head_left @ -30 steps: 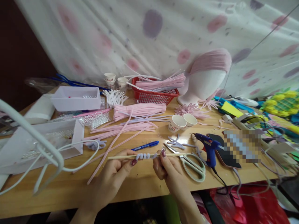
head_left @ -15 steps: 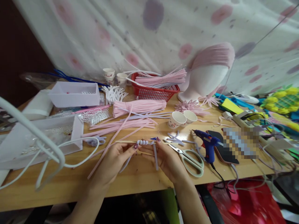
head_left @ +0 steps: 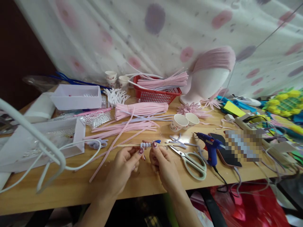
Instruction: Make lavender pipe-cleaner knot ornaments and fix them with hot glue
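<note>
A thin wooden stick (head_left: 123, 145) is held level above the front of the table, with a pale lavender pipe cleaner (head_left: 146, 145) coiled around its middle. My left hand (head_left: 125, 165) is closed on the stick, thumb and fingers pinching just at the left of the coil. At the coil's right end, my right hand (head_left: 164, 164) pinches the stick with its thumb on top and other fingers curled under. A small blue piece (head_left: 156, 141) shows by the right thumb; its kind is unclear. The pipe cleaner's loose ends are hidden by the hands.
Scissors (head_left: 195, 165), a blue glue gun (head_left: 210, 146) and a phone (head_left: 227, 154) lie to the right. Paper cups (head_left: 178, 123) and pink pipe cleaners (head_left: 142, 108) sit behind. A white looped cable or frame (head_left: 54, 151) crosses the left front.
The lavender end that hung between my hands is out of sight. My right hand has shifted slightly left, its fingers now curled in. The coil looks a little tighter.
</note>
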{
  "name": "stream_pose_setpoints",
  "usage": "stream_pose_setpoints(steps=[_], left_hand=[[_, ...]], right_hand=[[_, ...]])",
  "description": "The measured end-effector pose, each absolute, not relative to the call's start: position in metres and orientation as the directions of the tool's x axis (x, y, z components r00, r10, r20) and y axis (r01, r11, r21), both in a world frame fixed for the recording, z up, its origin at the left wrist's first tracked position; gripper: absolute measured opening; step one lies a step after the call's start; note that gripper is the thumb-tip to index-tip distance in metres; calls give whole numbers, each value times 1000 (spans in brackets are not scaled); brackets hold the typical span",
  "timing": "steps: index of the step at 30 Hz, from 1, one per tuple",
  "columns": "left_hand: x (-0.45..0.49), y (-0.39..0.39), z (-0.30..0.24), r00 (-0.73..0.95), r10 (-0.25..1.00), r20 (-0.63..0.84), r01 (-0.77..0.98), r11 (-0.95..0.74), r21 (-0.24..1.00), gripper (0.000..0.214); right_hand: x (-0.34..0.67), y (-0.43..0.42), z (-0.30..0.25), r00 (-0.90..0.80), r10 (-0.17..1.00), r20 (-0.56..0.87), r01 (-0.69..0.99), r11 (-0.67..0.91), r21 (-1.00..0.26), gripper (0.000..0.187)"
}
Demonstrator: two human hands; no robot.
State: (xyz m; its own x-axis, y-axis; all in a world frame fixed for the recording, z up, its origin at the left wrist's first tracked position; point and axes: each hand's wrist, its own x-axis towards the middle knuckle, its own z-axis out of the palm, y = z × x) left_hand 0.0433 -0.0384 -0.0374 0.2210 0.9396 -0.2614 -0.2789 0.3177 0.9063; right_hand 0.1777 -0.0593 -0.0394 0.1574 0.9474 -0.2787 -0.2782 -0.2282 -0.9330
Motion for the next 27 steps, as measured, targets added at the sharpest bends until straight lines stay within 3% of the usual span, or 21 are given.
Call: stream_pose_setpoints(steps=[7,11,16,22,27], left_hand=[[44,-45,-34,291,924,-248,-89,284,955,39],[38,-45,-29,313,934,-173,-165,232,959,39],[38,-47,-33,168,972,-165,-215,200,956,39],[47,-50,-32,227,974,-30,-253,89,963,32],[53,-56,-40,144,987,-76,-330,121,936,32]], right_hand=[[171,-66,-38,107,971,-213,-255,-181,-950,44],[176,-67,-39,168,970,-174,-291,-120,-949,38],[170,-70,-45,141,975,-170,-413,-98,-905,37],[159,-78,-45,104,983,-149,-476,-82,-876,38],[165,-80,-43,40,987,-156,-459,-120,-880,40]])
